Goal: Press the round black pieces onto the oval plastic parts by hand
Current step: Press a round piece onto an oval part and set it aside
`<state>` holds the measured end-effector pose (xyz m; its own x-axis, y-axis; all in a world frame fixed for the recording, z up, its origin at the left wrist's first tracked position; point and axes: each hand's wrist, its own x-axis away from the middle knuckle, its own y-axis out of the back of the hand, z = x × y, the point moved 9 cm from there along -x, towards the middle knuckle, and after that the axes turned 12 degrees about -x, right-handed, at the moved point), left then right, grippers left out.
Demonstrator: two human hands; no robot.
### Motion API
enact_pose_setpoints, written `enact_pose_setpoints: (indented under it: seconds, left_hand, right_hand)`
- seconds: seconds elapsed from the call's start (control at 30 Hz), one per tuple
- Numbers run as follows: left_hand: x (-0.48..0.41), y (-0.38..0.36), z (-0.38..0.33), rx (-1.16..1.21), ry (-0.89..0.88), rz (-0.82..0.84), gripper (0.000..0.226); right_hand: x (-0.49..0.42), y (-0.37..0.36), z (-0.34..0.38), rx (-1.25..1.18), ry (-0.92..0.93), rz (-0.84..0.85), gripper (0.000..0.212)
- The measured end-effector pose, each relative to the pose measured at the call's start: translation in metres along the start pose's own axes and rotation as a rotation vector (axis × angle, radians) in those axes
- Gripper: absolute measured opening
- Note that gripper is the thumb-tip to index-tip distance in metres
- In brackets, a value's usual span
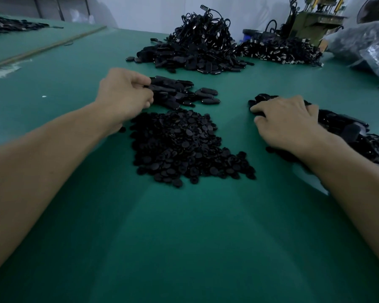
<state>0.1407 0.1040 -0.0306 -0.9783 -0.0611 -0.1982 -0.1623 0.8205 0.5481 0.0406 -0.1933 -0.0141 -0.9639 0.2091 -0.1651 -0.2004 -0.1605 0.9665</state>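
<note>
Two bare hands over the green desk: left hand has its fingers curled, pinching at the left side of the small pile of oval plastic parts; right hand lies palm-down with bent fingers on a black heap by the right edge, can't tell if it grips anything. Pile of round black pieces sits mid-desk between the forearms, just nearer than the ovals. Bigger heap of black parts and cables toward the far edge, second cable heap toward the far right corner.
</note>
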Motion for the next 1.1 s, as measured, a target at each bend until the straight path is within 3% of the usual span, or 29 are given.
enact_pose_setpoints:
  seconds: [0.13, 0.27, 0.4, 0.57, 0.67, 0.77, 0.87, 1.1]
  left_hand:
    - [0.006, -0.007, -0.012, -0.196, -0.063, 0.057, 0.045]
    - [0.018, -0.015, -0.028, -0.390, -0.144, 0.116, 0.045]
    - [0.027, -0.018, -0.036, -0.436, -0.175, 0.160, 0.044]
    - [0.032, 0.001, -0.049, -0.376, -0.254, -0.021, 0.032]
    - [0.045, 0.005, -0.066, -0.295, -0.358, -0.083, 0.012]
    - [0.060, -0.007, -0.080, -0.168, -0.399, 0.015, 0.028]
    - [0.073, -0.023, -0.086, -0.065, -0.345, 0.180, 0.042]
    - [0.083, -0.027, -0.091, 0.146, -0.345, 0.277, 0.013]
  right_hand:
    - [0.000, 0.007, 0.007, -0.090, 0.073, -0.055, 0.031]
    - [0.002, 0.015, 0.009, -0.228, 0.111, -0.124, 0.026]
    - [0.001, 0.017, 0.005, -0.333, 0.104, -0.162, 0.026]
    - [0.007, 0.037, 0.018, -0.449, 0.220, -0.297, 0.011]
    - [0.019, 0.037, 0.041, -0.576, 0.350, -0.243, 0.007]
    - [0.032, 0.035, 0.059, -0.709, 0.467, -0.188, 0.007]
    - [0.044, 0.042, 0.070, -0.800, 0.575, -0.238, 0.010]
    - [0.053, 0.049, 0.074, -0.832, 0.644, -0.331, 0.013]
